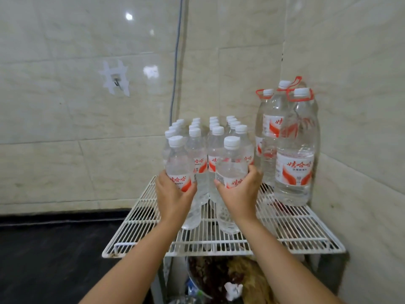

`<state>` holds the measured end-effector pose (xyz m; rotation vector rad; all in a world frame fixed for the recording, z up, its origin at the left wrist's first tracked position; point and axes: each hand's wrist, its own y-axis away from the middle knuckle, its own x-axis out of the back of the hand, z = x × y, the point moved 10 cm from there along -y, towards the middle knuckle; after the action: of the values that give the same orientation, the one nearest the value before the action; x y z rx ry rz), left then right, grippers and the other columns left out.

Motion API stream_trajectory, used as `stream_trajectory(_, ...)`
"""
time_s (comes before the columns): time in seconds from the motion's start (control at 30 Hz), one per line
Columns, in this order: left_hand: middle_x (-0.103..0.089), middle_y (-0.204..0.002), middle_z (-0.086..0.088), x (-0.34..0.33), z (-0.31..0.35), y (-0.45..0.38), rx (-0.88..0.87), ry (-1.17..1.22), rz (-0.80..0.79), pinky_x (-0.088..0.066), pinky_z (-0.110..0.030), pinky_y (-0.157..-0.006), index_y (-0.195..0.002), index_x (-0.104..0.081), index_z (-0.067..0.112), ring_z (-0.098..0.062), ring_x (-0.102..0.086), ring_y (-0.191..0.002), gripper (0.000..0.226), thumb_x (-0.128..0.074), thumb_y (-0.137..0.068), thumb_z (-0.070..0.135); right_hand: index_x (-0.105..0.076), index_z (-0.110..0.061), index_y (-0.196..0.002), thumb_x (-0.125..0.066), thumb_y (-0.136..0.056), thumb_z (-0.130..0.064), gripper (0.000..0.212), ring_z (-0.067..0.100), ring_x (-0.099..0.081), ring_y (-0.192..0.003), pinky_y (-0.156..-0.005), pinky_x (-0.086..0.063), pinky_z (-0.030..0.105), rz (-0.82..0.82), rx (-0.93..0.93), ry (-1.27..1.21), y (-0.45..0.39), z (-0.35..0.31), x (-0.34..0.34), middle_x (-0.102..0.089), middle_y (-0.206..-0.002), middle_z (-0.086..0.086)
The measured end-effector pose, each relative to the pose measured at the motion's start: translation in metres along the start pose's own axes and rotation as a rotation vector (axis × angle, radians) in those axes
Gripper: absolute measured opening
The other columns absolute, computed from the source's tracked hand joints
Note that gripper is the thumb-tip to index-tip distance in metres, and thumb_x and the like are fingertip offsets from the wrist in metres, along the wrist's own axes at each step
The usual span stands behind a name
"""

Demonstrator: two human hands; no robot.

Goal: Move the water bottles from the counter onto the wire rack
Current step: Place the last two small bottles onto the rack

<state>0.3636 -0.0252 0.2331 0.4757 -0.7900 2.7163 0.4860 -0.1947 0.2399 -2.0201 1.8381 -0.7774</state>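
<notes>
A white wire rack [295, 229] stands in the tiled corner. My left hand [173, 198] is wrapped around a small clear water bottle [178, 165] with a white cap and red-and-white label. My right hand [240, 194] grips a second small bottle [231, 163] of the same kind. Both bottles are upright at the front of the rack, their bases at or just above the wires. Behind them several small bottles [215, 137] stand in rows on the rack.
Three large bottles [293, 159] with red carry handles stand at the rack's right rear against the wall. A dark counter [50, 249] lies to the left. Below the rack sits a bowl of dark dried goods [210, 275]. A grey cable [176, 62] runs down the wall.
</notes>
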Motion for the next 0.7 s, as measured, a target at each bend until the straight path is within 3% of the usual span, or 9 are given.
stream_trajectory(0.1,-0.043,-0.128,-0.013,-0.016,0.003,-0.004,0.0,0.033,-0.021,-0.044,-0.044,-0.099,-0.134,-0.032,0.004,-0.028,-0.043,-0.119,0.08,-0.074,-0.073,0.035,-0.034,0.005,-0.129,-0.082,-0.065,-0.024,0.085,0.032,-0.038,-0.122,-0.1,-0.037,0.034,0.047,0.001,0.047,-0.006,-0.003,-0.011,-0.036,-0.131,0.023)
stream_trajectory(0.2,-0.04,-0.132,-0.013,-0.029,0.007,-0.01,-0.029,0.022,-0.061,-0.039,-0.04,-0.104,-0.136,-0.028,0.006,-0.027,-0.039,-0.123,0.081,-0.072,-0.075,0.035,-0.028,0.0,-0.135,-0.073,-0.072,-0.04,0.088,0.029,-0.036,-0.122,-0.099,-0.037,0.033,-0.021,-0.024,0.158,-0.016,0.003,-0.017,-0.033,-0.134,0.019)
stream_trajectory(0.37,-0.055,-0.121,-0.006,-0.036,0.002,-0.017,-0.109,0.042,-0.28,-0.049,-0.03,-0.086,-0.131,-0.035,0.015,-0.018,-0.056,-0.104,0.069,-0.073,-0.075,0.027,-0.032,-0.017,-0.132,-0.071,-0.075,-0.03,0.07,0.011,-0.041,-0.117,-0.093,-0.036,0.023,-0.372,-0.023,0.055,0.003,0.025,-0.031,-0.042,-0.122,-0.003)
stream_trajectory(0.43,-0.053,-0.125,0.003,-0.042,-0.002,-0.01,-0.142,0.048,-0.422,-0.045,-0.028,-0.091,-0.136,-0.027,0.021,-0.013,-0.054,-0.11,0.078,-0.074,-0.074,0.015,-0.031,-0.02,-0.134,-0.071,-0.077,-0.021,0.069,0.006,-0.043,-0.114,-0.092,-0.034,0.02,-0.484,-0.053,0.026,0.011,0.029,-0.037,-0.045,-0.121,-0.008)
stream_trajectory(0.53,-0.045,-0.127,0.013,-0.045,-0.005,-0.001,-0.179,0.001,-0.465,-0.04,-0.026,-0.094,-0.144,-0.01,0.025,-0.006,-0.045,-0.116,0.097,-0.074,-0.073,0.01,-0.029,-0.015,-0.137,-0.07,-0.079,-0.019,0.071,0.015,-0.044,-0.123,-0.096,-0.033,0.022,-0.406,-0.077,0.094,0.007,0.034,-0.037,-0.045,-0.133,0.0)
stream_trajectory(0.63,-0.035,-0.147,0.002,-0.047,-0.007,-0.001,-0.189,-0.023,-0.439,-0.039,-0.034,-0.103,-0.147,-0.001,0.026,-0.018,-0.039,-0.133,0.102,-0.073,-0.075,0.013,-0.027,-0.006,-0.136,-0.068,-0.081,-0.02,0.07,0.025,-0.044,-0.125,-0.1,-0.04,0.03,-0.273,-0.152,0.169,0.007,0.039,-0.041,-0.038,-0.137,0.011)
stream_trajectory(0.7,-0.029,-0.15,0.002,-0.05,-0.008,0.0,-0.199,-0.001,-0.438,-0.036,-0.033,-0.105,-0.147,0.0,0.025,-0.018,-0.034,-0.136,0.102,-0.072,-0.077,0.012,-0.025,-0.002,-0.134,-0.066,-0.083,-0.02,0.067,0.026,-0.042,-0.124,-0.095,-0.039,0.025,-0.228,-0.165,0.205,0.01,0.037,-0.047,-0.034,-0.136,0.015)
